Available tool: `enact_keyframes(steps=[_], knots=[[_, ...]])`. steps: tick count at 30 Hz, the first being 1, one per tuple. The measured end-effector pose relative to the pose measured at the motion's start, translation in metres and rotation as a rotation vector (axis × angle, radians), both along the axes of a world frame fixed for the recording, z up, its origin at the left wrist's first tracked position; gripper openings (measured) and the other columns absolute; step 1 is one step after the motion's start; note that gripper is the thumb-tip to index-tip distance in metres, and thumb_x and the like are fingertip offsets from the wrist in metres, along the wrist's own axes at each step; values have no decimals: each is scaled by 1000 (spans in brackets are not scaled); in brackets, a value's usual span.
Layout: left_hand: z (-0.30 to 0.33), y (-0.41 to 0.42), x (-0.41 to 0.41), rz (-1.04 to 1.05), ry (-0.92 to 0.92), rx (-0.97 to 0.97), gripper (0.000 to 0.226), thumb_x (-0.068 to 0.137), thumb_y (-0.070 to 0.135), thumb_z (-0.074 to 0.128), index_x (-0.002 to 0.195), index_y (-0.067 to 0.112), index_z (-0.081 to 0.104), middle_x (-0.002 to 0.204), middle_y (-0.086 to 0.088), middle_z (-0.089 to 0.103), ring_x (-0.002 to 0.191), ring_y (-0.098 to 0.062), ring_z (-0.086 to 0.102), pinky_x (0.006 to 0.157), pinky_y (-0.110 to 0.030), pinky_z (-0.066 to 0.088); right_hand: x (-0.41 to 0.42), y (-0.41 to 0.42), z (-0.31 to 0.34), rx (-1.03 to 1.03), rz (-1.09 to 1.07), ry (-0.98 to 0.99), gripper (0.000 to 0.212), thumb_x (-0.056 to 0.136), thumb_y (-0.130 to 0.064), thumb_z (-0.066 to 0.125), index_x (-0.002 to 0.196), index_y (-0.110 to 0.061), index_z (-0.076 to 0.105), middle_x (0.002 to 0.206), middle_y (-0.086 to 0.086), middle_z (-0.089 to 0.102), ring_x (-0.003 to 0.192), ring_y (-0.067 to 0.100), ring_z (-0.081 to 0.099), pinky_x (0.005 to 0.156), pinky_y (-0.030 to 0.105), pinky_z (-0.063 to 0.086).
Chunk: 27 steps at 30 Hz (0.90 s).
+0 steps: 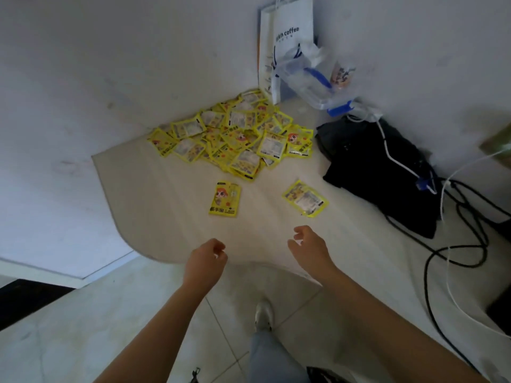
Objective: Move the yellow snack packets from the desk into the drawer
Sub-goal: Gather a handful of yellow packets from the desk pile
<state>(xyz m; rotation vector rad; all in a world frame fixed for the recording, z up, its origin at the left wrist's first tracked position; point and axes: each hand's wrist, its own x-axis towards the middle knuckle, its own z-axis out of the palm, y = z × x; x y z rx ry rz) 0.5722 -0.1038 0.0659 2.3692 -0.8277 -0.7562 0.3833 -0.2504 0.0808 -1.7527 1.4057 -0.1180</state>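
While yellow snack packets (235, 134) sit heaped at far end of desk (166, 205), two strays lie nearer me: one face-up (224, 199), one to its right (305, 198). I read step as reach, nothing picked yet. Left hand (206, 258) loosely curled, empty; right hand (309, 248) half open, empty, both over near edge. Drawer not in view. Next I'd pinch nearest strays flat. Black bag (381, 172), cables (456, 244) off right.

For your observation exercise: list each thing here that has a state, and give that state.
Left hand: empty, fingers curled.
Right hand: empty, half open.
Packet pile: heaped on the desk.
Left loose packet: flat, apart.
Right loose packet: flat, apart.
Paper bag: upright.
Drawer: not visible.
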Motion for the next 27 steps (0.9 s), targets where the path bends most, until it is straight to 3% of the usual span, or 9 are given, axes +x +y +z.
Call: enact_keyframes(steps=[6, 11, 15, 21, 27], knots=[[-6, -63, 30, 40, -10, 84, 20, 87, 21, 60, 105, 18, 66, 104, 0, 69, 93, -20, 62, 82, -32, 51, 34, -87, -1, -78, 119, 101, 46, 90, -26, 59, 133, -10, 47, 133, 10, 55, 120, 27, 53, 93, 34, 45], [-9, -98, 55, 88, -83, 118, 24, 86, 21, 60, 109, 13, 63, 112, -9, 64, 102, -29, 60, 85, -38, 49, 45, -131, -12, -178, 236, 299, 45, 90, -28, 56, 129, -9, 44, 133, 15, 43, 121, 38, 43, 97, 44, 44], [-14, -116, 68, 112, -132, 152, 34, 86, 23, 60, 118, 12, 59, 118, -14, 56, 109, -35, 54, 89, -44, 47, 45, -149, -21, -181, 237, 437, 53, 91, -32, 55, 133, -8, 36, 137, 16, 35, 122, 39, 38, 93, 44, 45], [-22, -145, 77, 154, -132, 173, 49, 86, 27, 61, 130, 10, 48, 130, -16, 49, 118, -40, 44, 95, -47, 40, 44, -159, -30, -128, 199, 516, 55, 89, -35, 60, 131, -10, 36, 133, 16, 40, 119, 37, 42, 91, 43, 45], [-28, -161, 88, 0, -197, 279, 53, 87, 33, 58, 132, 12, 41, 129, -11, 47, 117, -36, 44, 91, -45, 43, 49, -164, -31, -101, 167, 553, 57, 85, -36, 67, 128, -12, 37, 132, 13, 39, 120, 36, 40, 93, 44, 46]])
